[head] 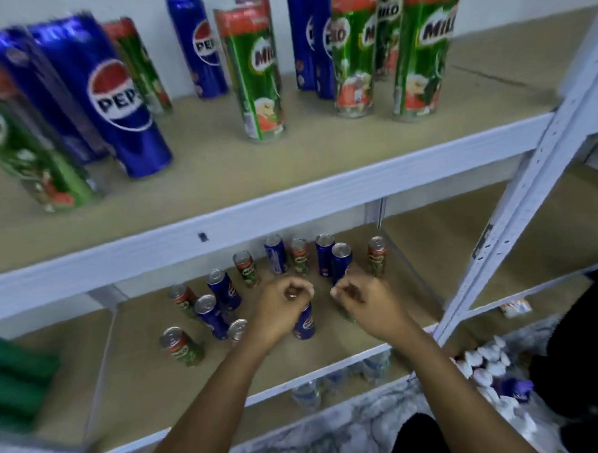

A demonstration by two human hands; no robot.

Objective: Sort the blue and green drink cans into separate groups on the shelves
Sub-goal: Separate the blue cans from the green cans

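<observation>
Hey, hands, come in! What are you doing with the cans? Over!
Left hand grips blue can by its top. Right hand curled over green can, grip unclear. Blue and green cans mixed on both shelves.

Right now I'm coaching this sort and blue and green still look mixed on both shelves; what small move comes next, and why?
Probably lift the blue can that the left hand grips by its top and set it beside the other blue cans, since green cans stand among them.

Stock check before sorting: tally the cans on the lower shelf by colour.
Blue cans: 6
Green cans: 5
Partly hidden cans, colour unclear: 2
Total: 13
</observation>
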